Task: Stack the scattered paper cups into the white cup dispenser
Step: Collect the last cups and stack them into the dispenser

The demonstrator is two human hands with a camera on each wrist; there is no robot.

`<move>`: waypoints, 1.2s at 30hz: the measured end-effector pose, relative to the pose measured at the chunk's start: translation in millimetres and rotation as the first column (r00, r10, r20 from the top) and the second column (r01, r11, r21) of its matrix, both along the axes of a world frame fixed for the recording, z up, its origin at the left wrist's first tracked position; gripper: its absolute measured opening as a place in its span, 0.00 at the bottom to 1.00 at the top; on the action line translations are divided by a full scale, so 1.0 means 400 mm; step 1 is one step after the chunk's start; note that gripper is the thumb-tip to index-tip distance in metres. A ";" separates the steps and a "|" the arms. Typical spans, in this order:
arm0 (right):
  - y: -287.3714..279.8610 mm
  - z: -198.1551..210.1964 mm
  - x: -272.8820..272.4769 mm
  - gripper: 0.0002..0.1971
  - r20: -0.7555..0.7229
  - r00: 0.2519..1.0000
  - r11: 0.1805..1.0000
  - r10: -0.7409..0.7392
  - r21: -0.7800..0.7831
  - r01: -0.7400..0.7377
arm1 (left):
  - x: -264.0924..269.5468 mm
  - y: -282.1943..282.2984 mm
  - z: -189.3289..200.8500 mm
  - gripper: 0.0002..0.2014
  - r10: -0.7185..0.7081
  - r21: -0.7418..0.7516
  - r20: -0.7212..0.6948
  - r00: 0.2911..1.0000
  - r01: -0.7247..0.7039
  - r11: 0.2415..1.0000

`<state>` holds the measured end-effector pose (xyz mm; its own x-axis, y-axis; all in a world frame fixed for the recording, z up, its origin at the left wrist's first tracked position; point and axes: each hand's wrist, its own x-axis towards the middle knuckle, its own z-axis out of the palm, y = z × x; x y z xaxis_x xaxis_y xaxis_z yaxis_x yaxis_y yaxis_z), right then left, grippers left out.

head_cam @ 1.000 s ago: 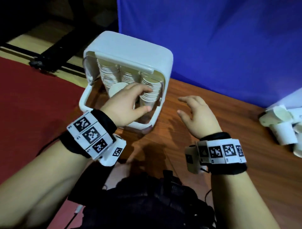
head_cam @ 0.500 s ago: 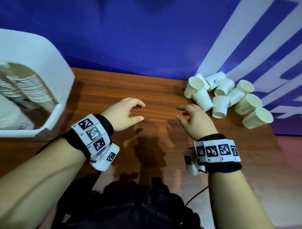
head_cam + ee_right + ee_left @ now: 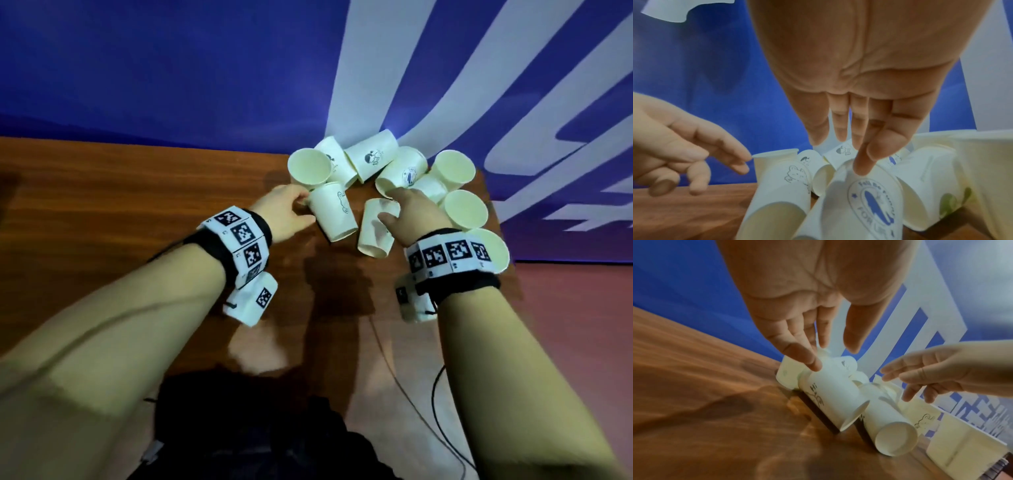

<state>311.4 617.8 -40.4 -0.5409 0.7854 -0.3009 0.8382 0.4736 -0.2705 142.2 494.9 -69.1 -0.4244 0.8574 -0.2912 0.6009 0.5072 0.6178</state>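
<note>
Plenty is left to do here, from where I stand — a whole heap of paper cups point(image 3: 383, 185) lies on its sides at the far right end of the wooden worktop point(image 3: 137, 192), pushed up against the blue backdrop point(image 3: 171, 68), and not one of them is nested into another as far as I can make out. I count roughly ten, some mouth toward me, some showing little printed drawings. The white cup dispenser is nowhere in any of the views, so I cannot say how full it is or how much has already gone in. The left hand point(image 3: 284, 214) is spread wide, fingers straight and reaching, its tips just at the base end of the nearest cup point(image 3: 334, 212) with the line drawing on it; the wrist view shows the fingers touching or nearly touching but not curled round it. The right hand point(image 3: 412, 214) is likewise loose and open, hovering over the cup beside it point(image 3: 375, 229) — the one with the blue oval print — with one fingertip point(image 3: 861, 168) down on its wall and nothing gripped. My reading is that both hands are about to gather cups, so this is the start of a pick, with stacking and the carry to the dispenser not yet begun for this batch.
</note>
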 end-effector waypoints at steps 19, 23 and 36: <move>-0.054 0.046 0.010 0.08 -0.238 0.968 0.996 0.081 0.060 -0.069 | -0.039 -0.041 0.041 0.06 0.078 0.174 0.138 0.987 -0.102 0.980; -0.167 0.095 -0.015 0.10 -0.336 0.929 0.983 0.152 0.150 -0.107 | -0.073 -0.181 0.115 0.02 0.070 0.278 0.033 0.997 -0.076 0.958; -0.695 0.191 -0.375 0.09 -0.472 0.809 0.931 0.350 0.275 -0.242 | -0.384 -0.824 0.264 0.04 0.192 0.428 -0.165 0.967 -0.105 0.898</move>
